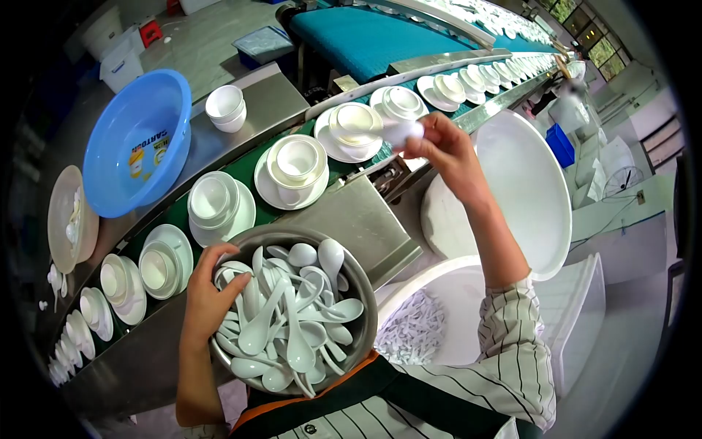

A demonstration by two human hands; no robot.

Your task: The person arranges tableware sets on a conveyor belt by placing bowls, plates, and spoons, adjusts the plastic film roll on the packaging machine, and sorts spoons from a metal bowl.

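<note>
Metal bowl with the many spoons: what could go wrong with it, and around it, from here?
The metal bowl is heaped with spoons; tilting it might spill some. It sits close to a dish stack, so a bump could topple the cup. The right hand pinches a blurred white piece, probably a spoon, which may slip onto the dishes.

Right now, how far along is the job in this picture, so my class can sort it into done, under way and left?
Done: dish stacks already stand on the green belt. In hand: the right hand pinches a blurred white spoon. Left: many spoons seem to await handling in the steel bowl; which stacks have spoons, I cannot tell.
</note>
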